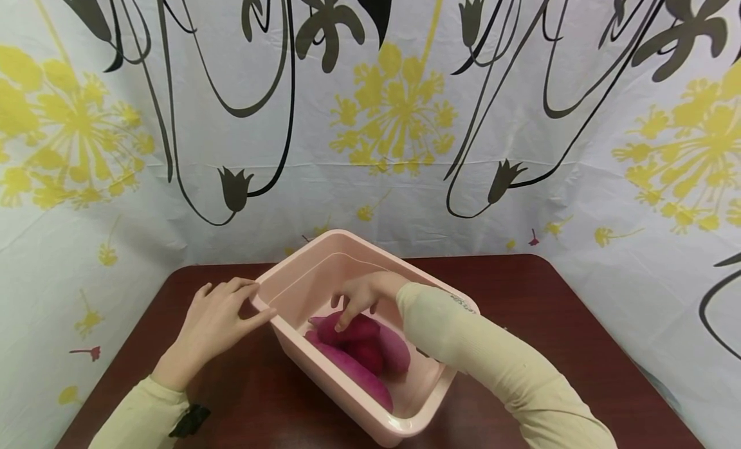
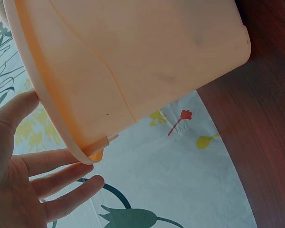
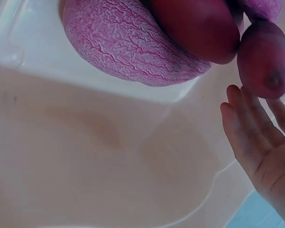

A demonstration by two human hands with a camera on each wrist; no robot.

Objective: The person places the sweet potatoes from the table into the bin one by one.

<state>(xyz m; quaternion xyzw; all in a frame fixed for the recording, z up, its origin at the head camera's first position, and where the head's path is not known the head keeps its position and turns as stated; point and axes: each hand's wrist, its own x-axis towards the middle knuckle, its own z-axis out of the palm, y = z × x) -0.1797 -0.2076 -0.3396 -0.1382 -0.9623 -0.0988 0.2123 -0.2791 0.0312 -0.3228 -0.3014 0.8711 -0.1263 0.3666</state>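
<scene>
A pale pink plastic bin [image 1: 341,384] stands on the table, with several magenta sweet potatoes [image 1: 354,366] lying together inside. My left hand [image 1: 221,320] holds the bin's left corner, thumb along one side of the rim and fingers on the other; the left wrist view shows its index finger under the rim [image 2: 57,124]. Inside the bin, my right hand [image 1: 366,294] reaches down over the pile with its thumb at the top sweet potato [image 1: 361,327]. Seen from the right wrist, the fingers [image 3: 256,123] are fairly straight, fingertips right at one rounded end [image 3: 263,61]. A wrinkled sweet potato [image 3: 128,42] lies beside it.
Under the bin is a dark red-brown table [image 1: 492,275]. A white sheet [image 1: 370,211] with yellow and grey flower prints hangs behind and beside the table. A black strap [image 1: 190,421] sits by the left sleeve cuff.
</scene>
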